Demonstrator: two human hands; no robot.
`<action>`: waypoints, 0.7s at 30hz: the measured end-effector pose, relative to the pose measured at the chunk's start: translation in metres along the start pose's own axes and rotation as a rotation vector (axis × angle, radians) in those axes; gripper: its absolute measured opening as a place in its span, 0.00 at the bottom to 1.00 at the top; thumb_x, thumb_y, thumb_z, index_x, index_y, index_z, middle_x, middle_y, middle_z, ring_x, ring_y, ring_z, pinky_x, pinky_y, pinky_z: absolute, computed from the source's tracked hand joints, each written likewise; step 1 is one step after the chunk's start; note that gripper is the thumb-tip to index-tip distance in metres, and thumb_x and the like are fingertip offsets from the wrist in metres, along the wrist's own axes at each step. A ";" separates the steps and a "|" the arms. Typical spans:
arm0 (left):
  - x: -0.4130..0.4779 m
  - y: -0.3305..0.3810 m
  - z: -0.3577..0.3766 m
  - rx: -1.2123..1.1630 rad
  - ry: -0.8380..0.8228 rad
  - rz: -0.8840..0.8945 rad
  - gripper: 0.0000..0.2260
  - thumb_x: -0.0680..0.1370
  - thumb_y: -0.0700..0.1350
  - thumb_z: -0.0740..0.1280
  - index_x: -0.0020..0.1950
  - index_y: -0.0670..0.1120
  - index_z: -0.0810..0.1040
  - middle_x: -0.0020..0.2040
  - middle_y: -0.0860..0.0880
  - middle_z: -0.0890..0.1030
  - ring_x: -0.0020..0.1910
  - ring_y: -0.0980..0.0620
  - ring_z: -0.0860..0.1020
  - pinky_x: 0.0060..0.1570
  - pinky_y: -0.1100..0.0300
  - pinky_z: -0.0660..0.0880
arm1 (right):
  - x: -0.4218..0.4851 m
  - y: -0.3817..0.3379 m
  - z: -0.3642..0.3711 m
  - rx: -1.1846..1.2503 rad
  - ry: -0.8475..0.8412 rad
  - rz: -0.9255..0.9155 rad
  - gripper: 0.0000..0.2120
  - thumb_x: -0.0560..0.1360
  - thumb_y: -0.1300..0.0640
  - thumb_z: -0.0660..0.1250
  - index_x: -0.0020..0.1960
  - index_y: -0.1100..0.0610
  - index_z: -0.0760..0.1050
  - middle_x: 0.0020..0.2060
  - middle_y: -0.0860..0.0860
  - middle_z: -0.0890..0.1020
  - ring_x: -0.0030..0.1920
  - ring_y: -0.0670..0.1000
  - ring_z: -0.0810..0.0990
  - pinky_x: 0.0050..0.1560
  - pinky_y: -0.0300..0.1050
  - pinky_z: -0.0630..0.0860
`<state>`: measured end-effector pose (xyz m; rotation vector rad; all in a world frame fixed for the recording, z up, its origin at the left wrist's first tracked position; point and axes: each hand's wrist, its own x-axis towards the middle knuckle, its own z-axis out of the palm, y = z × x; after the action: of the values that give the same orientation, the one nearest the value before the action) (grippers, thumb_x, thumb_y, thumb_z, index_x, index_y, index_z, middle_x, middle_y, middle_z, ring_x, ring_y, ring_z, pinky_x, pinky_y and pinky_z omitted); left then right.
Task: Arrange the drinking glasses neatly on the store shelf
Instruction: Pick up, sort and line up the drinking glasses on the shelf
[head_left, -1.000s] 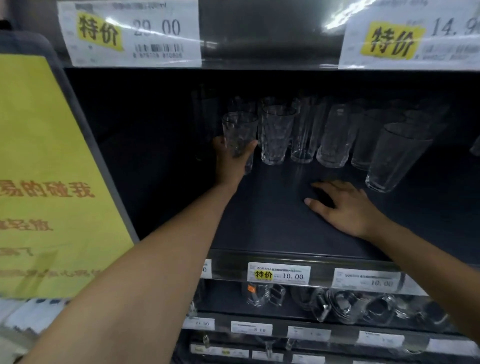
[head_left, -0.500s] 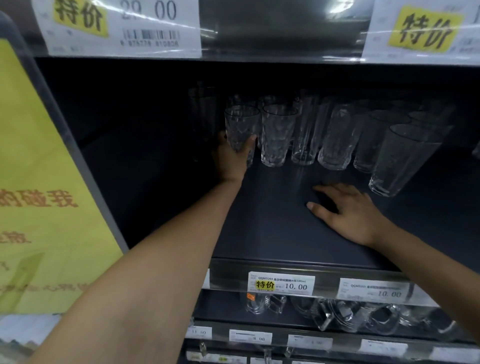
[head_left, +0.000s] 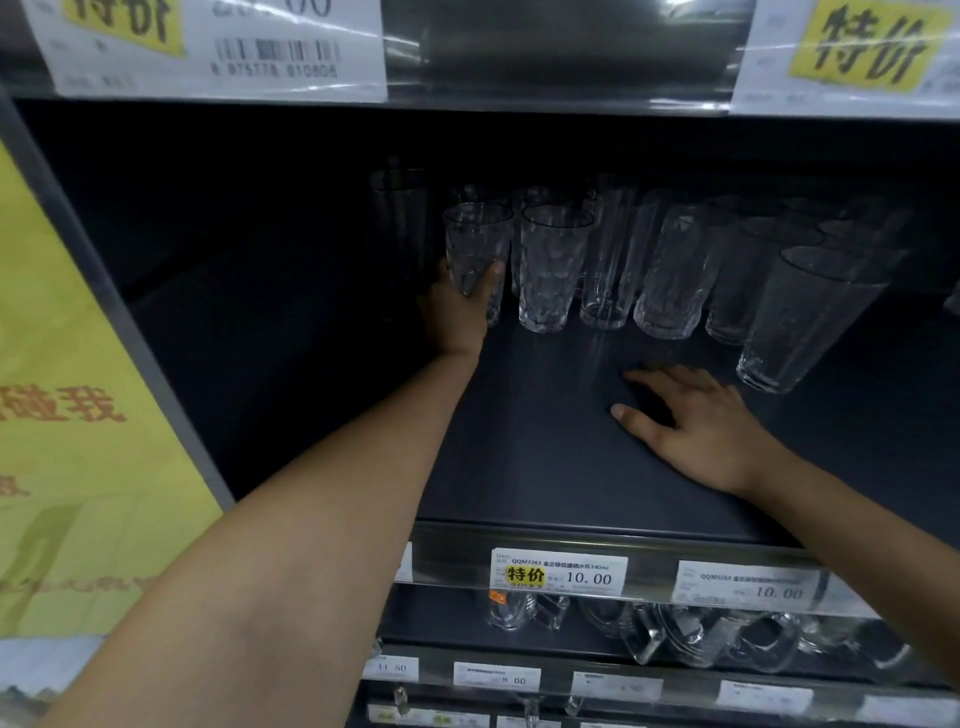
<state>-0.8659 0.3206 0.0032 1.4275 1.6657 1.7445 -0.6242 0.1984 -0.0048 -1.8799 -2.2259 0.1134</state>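
— What had moved since the moment before?

— Little. The left hand (head_left: 457, 312) had nudged its dimpled glass (head_left: 475, 244) back until its rim lined up with the matching glass (head_left: 553, 265) just beside it. The right hand (head_left: 696, 431) had stayed flat on the shelf (head_left: 519, 467).

— How were the fingers?

— The left thumb and fingers were wrapped round the lower half of the glass. The right hand lay palm down, fingers straight and slightly apart, gripping nothing.

— Where was that glass?

— Upright at the left end of the row along the shelf's back edge.

— Any writing?

— On the shelf's front edge, a price tag (head_left: 558, 571) read "QQM5263", "340ml", a yellow "特价" and "10.00". A second tag (head_left: 748, 584) to its right also read "10.00". Above, the barcode tag (head_left: 218, 47) showed a partly cut-off yellow mark, and the upper right tag (head_left: 862, 47) read "特价". A lower tag (head_left: 496, 675) read "8.00". The yellow sign (head_left: 78, 415) on the left carried red characters too blurred to read.

— What else stood around?

— A dark tall glass (head_left: 397, 234) left of the held one, a slim tall glass (head_left: 608, 260) further right, more glasses behind. A wide tapered glass (head_left: 800, 322) stood forward of the row, near the right hand. Glass mugs (head_left: 675, 634) sat on the shelf below.
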 end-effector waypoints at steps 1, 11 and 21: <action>0.000 0.000 0.000 0.000 -0.002 0.001 0.29 0.75 0.59 0.71 0.68 0.41 0.75 0.61 0.42 0.82 0.60 0.43 0.80 0.59 0.49 0.77 | 0.000 0.000 0.000 0.000 -0.001 0.000 0.32 0.75 0.31 0.53 0.75 0.43 0.65 0.74 0.46 0.67 0.74 0.52 0.63 0.73 0.53 0.60; -0.005 0.003 -0.003 0.024 0.006 0.007 0.28 0.76 0.58 0.71 0.67 0.40 0.75 0.60 0.41 0.82 0.59 0.42 0.80 0.58 0.50 0.78 | 0.000 0.000 0.001 0.000 0.006 0.005 0.31 0.76 0.32 0.54 0.75 0.43 0.65 0.74 0.46 0.67 0.74 0.51 0.63 0.72 0.52 0.59; -0.008 0.007 -0.006 0.034 0.045 -0.032 0.26 0.75 0.58 0.72 0.63 0.39 0.78 0.57 0.40 0.83 0.57 0.41 0.80 0.55 0.49 0.78 | -0.001 -0.001 0.000 0.010 0.017 0.003 0.30 0.77 0.33 0.56 0.75 0.43 0.65 0.75 0.46 0.66 0.74 0.51 0.62 0.72 0.51 0.58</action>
<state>-0.8644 0.3091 0.0071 1.3780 1.7391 1.7511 -0.6248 0.1974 -0.0046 -1.8722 -2.2072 0.1081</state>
